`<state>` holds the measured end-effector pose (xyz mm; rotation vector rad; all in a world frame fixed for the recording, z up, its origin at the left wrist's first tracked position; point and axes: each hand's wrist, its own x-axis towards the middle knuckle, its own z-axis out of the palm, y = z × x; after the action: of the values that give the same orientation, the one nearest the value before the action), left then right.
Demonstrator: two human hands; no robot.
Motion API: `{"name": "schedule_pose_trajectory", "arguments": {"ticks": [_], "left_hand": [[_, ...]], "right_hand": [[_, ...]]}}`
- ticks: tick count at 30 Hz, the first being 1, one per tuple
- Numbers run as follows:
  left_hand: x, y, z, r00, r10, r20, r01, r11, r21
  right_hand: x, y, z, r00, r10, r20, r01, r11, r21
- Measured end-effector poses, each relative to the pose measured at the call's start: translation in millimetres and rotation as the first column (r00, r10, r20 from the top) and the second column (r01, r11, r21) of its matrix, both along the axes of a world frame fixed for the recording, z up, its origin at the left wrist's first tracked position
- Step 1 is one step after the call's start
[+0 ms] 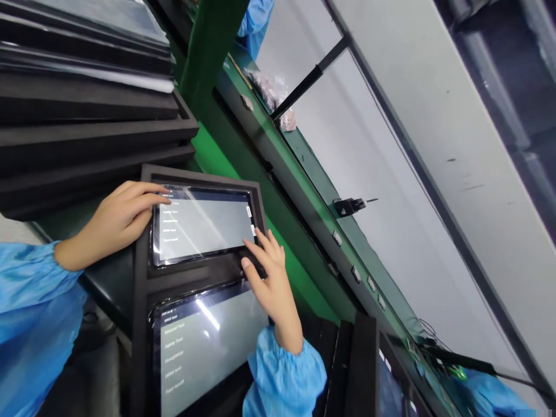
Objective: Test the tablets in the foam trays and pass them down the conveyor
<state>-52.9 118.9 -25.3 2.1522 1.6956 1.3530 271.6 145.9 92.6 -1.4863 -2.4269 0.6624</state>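
A tablet [204,223] with a lit menu screen lies in the upper slot of a black foam tray [141,289]. My left hand [121,217] reaches over its left edge, fingers stretched out at the top left of the screen. At the lower right corner of that tablet, my right hand [271,278] has its fingers spread, the fingertips at or just above the edge. Neither hand grips anything. In the lower slot sits a second tablet [208,353], also lit with a menu headed "MMI test". My right forearm and sleeve cover part of its right side.
More black foam trays [87,136] are stacked at the upper left, with dark film-covered panels on top. Another tray with a tablet [391,376] stands at the lower right. Beyond runs a green conveyor line [295,168] with small sockets. A co-worker's blue sleeve [490,394] shows lower right.
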Motion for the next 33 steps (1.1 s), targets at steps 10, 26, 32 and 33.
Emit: {"name": "schedule_pose_trajectory", "arguments": {"ticks": [10,26,32,33], "left_hand": [[4,-12,2.0,0.999,-0.023,-0.042,0.02,0.997,-0.077],[7,-7,5.3,0.994,-0.018,-0.108,0.004,0.991,-0.137],[7,-7,7.8,0.999,-0.012,-0.037,0.006,0.986,-0.167],[4,-9,8.6,1.0,0.003,-0.008,-0.004,0.986,-0.165]], "right_hand": [[-16,-138,-15.6,0.991,0.122,0.049,-0.118,0.99,-0.072],[-8,-159,-65.7,0.94,-0.153,-0.304,0.231,0.942,0.242],[-3,-158,-61.2,0.936,-0.164,-0.312,0.257,0.924,0.285],[0,-160,-60.8,0.924,-0.202,-0.326,0.301,0.908,0.292]]}}
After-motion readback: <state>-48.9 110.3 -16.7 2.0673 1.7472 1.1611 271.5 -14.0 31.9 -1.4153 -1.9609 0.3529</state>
